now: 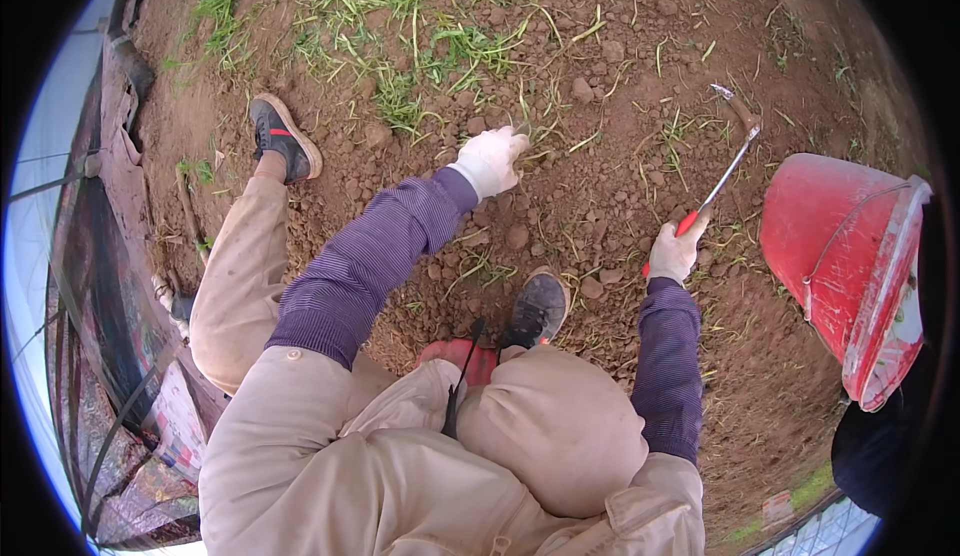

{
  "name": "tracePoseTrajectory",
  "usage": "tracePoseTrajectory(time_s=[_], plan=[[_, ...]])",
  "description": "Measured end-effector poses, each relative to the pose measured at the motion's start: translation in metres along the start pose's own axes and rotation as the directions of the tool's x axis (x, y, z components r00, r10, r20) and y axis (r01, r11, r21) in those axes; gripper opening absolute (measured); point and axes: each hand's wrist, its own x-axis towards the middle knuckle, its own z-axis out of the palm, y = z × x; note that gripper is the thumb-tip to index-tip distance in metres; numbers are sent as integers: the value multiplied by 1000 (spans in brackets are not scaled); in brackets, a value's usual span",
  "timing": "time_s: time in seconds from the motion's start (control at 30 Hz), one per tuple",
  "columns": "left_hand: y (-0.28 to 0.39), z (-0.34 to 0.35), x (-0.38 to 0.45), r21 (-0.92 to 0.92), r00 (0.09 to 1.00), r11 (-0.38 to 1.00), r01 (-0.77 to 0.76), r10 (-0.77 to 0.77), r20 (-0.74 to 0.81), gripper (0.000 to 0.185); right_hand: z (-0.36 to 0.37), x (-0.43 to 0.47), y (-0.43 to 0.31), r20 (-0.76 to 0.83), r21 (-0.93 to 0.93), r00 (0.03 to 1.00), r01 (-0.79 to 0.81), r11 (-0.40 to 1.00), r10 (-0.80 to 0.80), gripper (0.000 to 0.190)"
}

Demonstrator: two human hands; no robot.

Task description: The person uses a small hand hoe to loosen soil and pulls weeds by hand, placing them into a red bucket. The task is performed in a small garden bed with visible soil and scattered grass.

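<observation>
My right hand [673, 250], in a pale glove, grips the red handle of a hand sickle [739, 149]. Its metal shaft slants up and away to the right, ending in a curved, soil-stained blade held over the ground. My left hand [491, 158], gloved too, is low over the broken brown soil [555, 203]. Its fingers are curled beside thin green stems [525, 117]; whether they pinch any is hidden. Loose uprooted greens [405, 98] lie just beyond this hand. Smaller weeds [675, 136] are scattered between my left hand and the sickle blade.
A red bucket [817, 233] with a wire handle is at my right. My shoes [285, 136] are planted wide apart, with a red object [442, 353] between my legs. Sheeting [112, 406] and a dark pipe [131, 61] line the left side. Thicker grass [221, 1] grows farther ahead.
</observation>
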Motion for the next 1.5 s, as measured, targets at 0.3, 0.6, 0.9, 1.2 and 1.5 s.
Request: tracePoseTrajectory(time_s=[0.3, 0.6, 0.9, 1.2, 1.5], plan=[[23, -26, 83, 237, 979, 958, -159, 184, -88, 37, 1, -1, -5, -5, 7, 1000, -12, 1000, 12, 74], [17, -81, 100, -191, 953, 981, -34, -25, -301, 38, -1, -1, 0, -4, 66, 1000, 14, 998, -14, 74], [10, -85, 138, -165, 914, 986, -4, -64, -401, 42, 3, 4, 0, 36, 16, 998, -59, 998, 58, 78], [94, -35, 148, 75, 994, 994, -74, 80, -76, 35, 3, 1, -5, 54, 30, 995, -82, 996, 80, 74], [158, -25, 142, 251, 911, 875, -413, 396, 119, 44, 6, 0, -1, -11, 111, 1000, -20, 994, 21, 72]])
